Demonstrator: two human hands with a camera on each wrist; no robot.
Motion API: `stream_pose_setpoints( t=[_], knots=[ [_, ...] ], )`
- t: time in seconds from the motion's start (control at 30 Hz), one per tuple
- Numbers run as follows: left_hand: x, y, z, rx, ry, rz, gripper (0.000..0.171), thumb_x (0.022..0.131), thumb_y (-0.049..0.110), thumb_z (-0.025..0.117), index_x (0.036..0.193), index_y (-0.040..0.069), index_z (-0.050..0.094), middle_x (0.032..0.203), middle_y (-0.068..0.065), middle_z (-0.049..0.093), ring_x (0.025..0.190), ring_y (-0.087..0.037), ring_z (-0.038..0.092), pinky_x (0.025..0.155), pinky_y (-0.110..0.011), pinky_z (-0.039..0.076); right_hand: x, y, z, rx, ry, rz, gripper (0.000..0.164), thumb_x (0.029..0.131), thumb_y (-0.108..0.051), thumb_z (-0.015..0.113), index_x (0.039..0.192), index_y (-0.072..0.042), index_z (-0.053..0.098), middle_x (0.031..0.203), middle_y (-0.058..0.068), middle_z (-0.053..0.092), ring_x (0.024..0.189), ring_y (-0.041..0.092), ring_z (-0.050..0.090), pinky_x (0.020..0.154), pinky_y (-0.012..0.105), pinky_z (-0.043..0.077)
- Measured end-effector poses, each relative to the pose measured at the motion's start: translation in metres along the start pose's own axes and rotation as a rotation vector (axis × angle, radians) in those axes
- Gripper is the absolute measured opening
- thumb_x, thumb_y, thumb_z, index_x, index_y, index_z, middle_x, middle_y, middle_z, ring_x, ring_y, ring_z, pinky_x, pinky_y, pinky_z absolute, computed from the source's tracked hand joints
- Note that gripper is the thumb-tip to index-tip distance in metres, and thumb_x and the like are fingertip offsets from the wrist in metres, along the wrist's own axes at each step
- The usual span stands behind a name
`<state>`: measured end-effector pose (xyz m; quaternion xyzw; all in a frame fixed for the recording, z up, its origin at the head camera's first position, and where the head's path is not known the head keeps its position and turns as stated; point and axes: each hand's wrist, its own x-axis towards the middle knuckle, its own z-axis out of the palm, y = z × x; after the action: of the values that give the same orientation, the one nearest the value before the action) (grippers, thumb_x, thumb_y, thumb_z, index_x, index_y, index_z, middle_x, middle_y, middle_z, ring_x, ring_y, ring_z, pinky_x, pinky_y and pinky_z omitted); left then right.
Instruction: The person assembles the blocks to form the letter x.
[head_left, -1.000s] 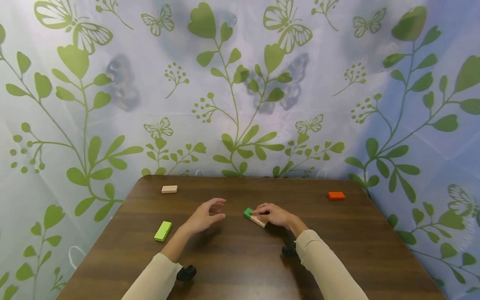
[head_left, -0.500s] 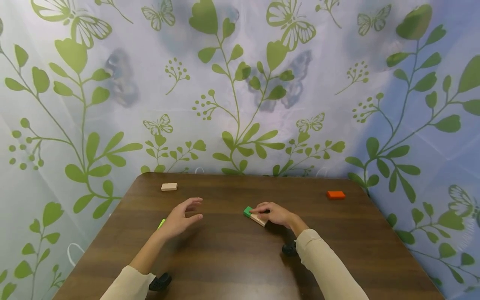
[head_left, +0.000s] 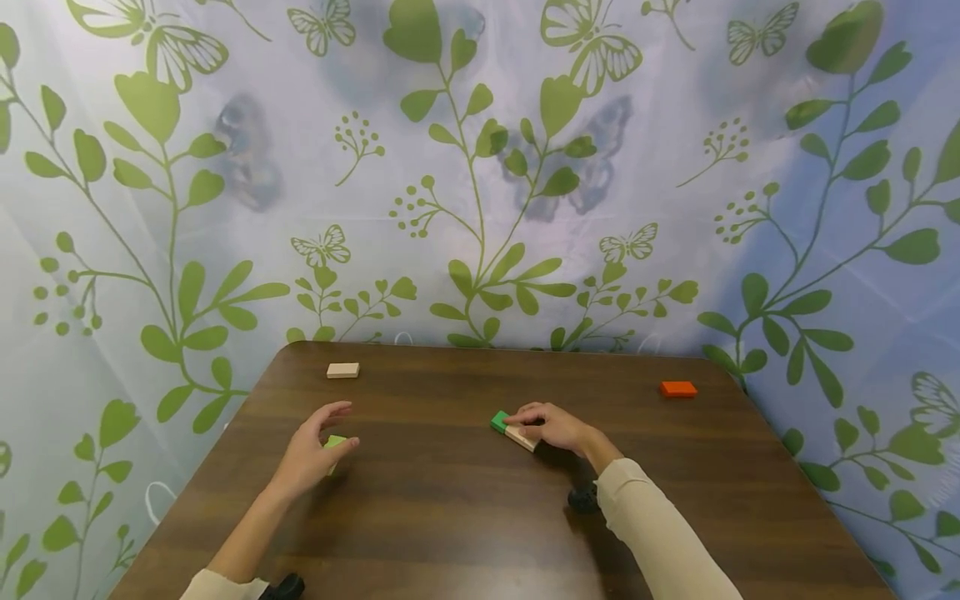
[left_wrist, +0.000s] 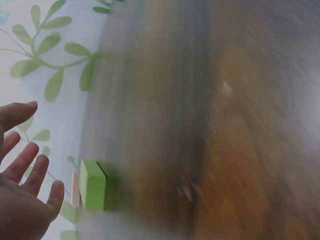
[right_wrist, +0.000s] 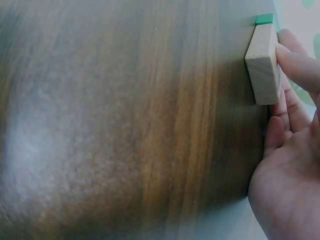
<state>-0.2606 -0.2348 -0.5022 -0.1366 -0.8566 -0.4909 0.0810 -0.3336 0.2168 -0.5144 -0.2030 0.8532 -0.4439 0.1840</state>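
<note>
My left hand (head_left: 307, 454) is over the left side of the table, its fingers spread and nothing in its grip. A light green block (head_left: 336, 441) shows partly between the thumb and fingers, the rest hidden behind the hand. The left wrist view has this light green block (left_wrist: 93, 187) a little beyond the fingertips. Near the table's middle my right hand (head_left: 557, 428) pinches a plain wooden block (head_left: 522, 438) between thumb and fingers. That block lies end to end with a dark green block (head_left: 498, 421). In the right wrist view the thumb presses the wooden block's (right_wrist: 263, 75) side.
Another pale wooden block (head_left: 342, 370) lies at the back left of the brown table (head_left: 450, 517). An orange-red block (head_left: 678, 389) is at the back right. A leaf-and-butterfly patterned curtain (head_left: 420, 275) hangs behind the table.
My left hand has moved left from near the middle to the light green block, now partly covering it. My right hand stays on the wooden block.
</note>
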Motion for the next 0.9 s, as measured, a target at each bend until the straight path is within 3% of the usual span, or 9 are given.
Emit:
stream_pose_setpoints(
  t=[0.2, 0.47, 0.6, 0.77, 0.9],
  knots=[
    [-0.015, -0.017, -0.006, 0.096, 0.040, -0.043, 0.070, 0.089, 0.009, 0.083, 0.147, -0.002, 0.046, 0.144, -0.028, 0.054, 0.132, -0.048, 0.048, 0.097, -0.063, 0.042, -0.002, -0.002, 0.003, -0.009, -0.011, 0.000, 0.033, 0.105, -0.013, 0.063, 0.137, -0.013, 0.070, 0.142, 0.010, 0.054, 0.135, 0.036, 0.043, 0.108, 0.054, 0.039],
    [-0.022, -0.025, -0.006, 0.091, 0.002, -0.077, 0.084, 0.085, 0.010, 0.087, 0.151, -0.005, 0.037, 0.142, -0.031, 0.051, 0.128, -0.052, 0.048, 0.100, -0.067, 0.041, -0.002, 0.002, 0.004, 0.002, 0.013, 0.021, 0.032, 0.104, -0.014, 0.064, 0.135, -0.018, 0.072, 0.143, 0.008, 0.054, 0.137, 0.035, 0.043, 0.109, 0.055, 0.039],
    [-0.021, -0.025, -0.008, 0.085, -0.039, -0.136, 0.089, 0.085, 0.009, 0.087, 0.153, -0.008, 0.031, 0.143, -0.035, 0.047, 0.130, -0.054, 0.046, 0.100, -0.066, 0.042, 0.000, 0.003, 0.002, 0.000, 0.023, 0.014, 0.032, 0.104, -0.014, 0.064, 0.135, -0.018, 0.072, 0.143, 0.008, 0.054, 0.136, 0.036, 0.043, 0.109, 0.056, 0.038],
    [-0.020, -0.027, -0.010, 0.091, -0.083, -0.232, 0.081, 0.087, 0.006, 0.085, 0.148, -0.016, 0.037, 0.140, -0.036, 0.048, 0.126, -0.048, 0.050, 0.104, -0.058, 0.043, 0.000, 0.002, 0.002, 0.002, 0.031, 0.021, 0.031, 0.104, -0.012, 0.064, 0.134, -0.018, 0.073, 0.142, 0.008, 0.055, 0.136, 0.035, 0.044, 0.109, 0.055, 0.038],
    [-0.019, -0.028, -0.012, 0.117, -0.063, -0.270, 0.065, 0.086, 0.004, 0.084, 0.138, -0.017, 0.051, 0.127, -0.028, 0.058, 0.112, -0.038, 0.057, 0.090, -0.047, 0.051, -0.001, 0.003, 0.002, -0.008, 0.034, 0.016, 0.032, 0.104, -0.012, 0.065, 0.134, -0.016, 0.072, 0.142, 0.009, 0.055, 0.135, 0.036, 0.045, 0.108, 0.054, 0.039]
  ],
)
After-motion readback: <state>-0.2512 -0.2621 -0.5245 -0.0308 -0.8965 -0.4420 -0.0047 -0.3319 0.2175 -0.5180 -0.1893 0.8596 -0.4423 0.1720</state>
